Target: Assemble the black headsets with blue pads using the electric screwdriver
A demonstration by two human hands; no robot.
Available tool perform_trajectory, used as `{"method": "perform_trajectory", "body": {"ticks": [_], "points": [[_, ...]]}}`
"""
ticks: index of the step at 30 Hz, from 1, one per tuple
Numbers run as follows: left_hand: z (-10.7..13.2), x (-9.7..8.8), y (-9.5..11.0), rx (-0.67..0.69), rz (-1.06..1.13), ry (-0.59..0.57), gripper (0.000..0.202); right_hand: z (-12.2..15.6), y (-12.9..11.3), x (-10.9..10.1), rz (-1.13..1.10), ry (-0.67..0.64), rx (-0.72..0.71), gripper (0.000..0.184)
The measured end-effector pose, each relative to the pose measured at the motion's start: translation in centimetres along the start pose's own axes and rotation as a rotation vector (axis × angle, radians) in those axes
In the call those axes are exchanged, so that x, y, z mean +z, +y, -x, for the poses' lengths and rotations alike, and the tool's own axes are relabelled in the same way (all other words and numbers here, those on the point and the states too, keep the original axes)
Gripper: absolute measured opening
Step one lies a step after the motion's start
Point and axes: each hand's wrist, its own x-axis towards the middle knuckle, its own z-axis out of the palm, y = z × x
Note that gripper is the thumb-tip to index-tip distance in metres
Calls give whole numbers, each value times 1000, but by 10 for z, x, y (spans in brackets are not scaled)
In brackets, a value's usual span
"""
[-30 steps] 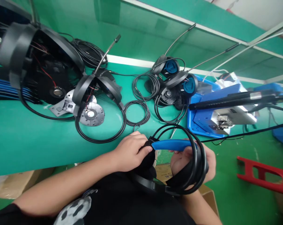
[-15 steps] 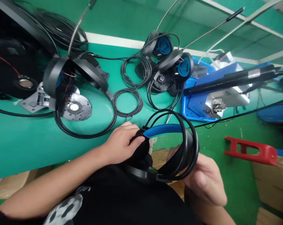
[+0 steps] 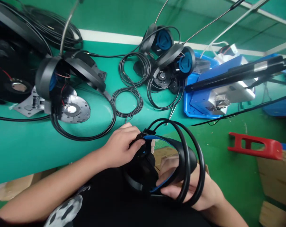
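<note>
A black headset [image 3: 192,157] with two curved headband tubes and a blue-lined inner strap is held against my body at the table's front edge. My left hand [image 3: 124,145] grips its far end, thumb on top where the tubes meet the earcup. Around the strap's near end, my right hand [image 3: 202,186] has its fingers inside the loop and its thumb by the blue edge. The near earcup lies against my dark shirt and is partly hidden. Just beyond my left hand, a coiled cable [image 3: 128,101] rests on the green table [image 3: 98,126].
Several partly assembled headsets lie on the table, one at left [image 3: 83,71] and others at back centre [image 3: 168,58]. A blue tray [image 3: 189,111] holds a blue-and-silver device at right. Beyond the table edge are a red plastic stool [image 3: 273,146] and cardboard boxes [image 3: 275,176].
My right hand has shifted from the outer side of the headband to the strap's near end, fingers now inside the loop. The strap has tilted away from the tubes. My left hand keeps its grip.
</note>
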Motion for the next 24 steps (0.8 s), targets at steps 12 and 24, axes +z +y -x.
{"method": "perform_trajectory", "body": {"ticks": [12,24], "points": [[0,-1,2,0,-15,-41,36,2,-2,-13,20,-227,72,19],[-7,1,-2,-51,13,-13,39,-7,52,-1,37,568,493,47]]}}
